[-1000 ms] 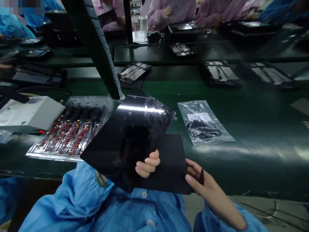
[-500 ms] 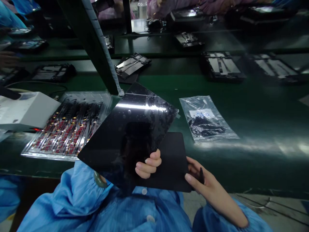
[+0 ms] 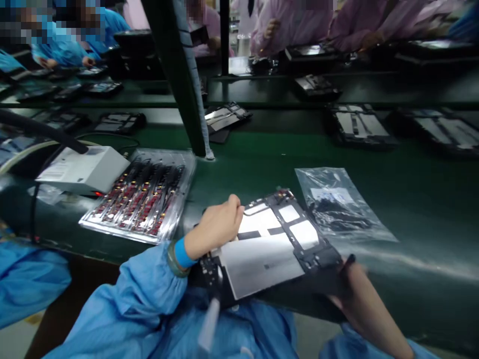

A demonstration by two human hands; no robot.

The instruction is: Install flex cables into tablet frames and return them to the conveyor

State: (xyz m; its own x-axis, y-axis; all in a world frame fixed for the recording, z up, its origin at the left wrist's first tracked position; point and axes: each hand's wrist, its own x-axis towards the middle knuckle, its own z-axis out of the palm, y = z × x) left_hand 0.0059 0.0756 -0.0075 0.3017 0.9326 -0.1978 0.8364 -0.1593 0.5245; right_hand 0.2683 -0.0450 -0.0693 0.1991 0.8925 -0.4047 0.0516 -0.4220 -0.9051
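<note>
An opened tablet (image 3: 266,267) is held tilted before me, its inner side up, showing a large silver battery area, white patches and a black frame. My left hand (image 3: 219,225), wearing a blue wristband and a greenish bangle, is closed on its upper left edge. My right hand (image 3: 354,286), smeared by motion, is at the lower right corner, its fingertips mostly hidden under the black part. A thin black item (image 3: 349,260), whose kind I cannot make out, juts up at that hand. From the tablet's lower left hangs a blurred pale strip (image 3: 210,324).
Left of the tablet lies a clear tray (image 3: 175,199) of small red and black parts, beside a white box (image 3: 84,169). A clear plastic bag (image 3: 337,199) of black pieces is at right. A slanted post (image 3: 187,99) rises ahead; opened tablets (image 3: 361,124) line the bench.
The glossy panel has been turned over, so the silver inner side now faces up. My left hand has moved from beneath to the upper left edge. The view has shifted.
</note>
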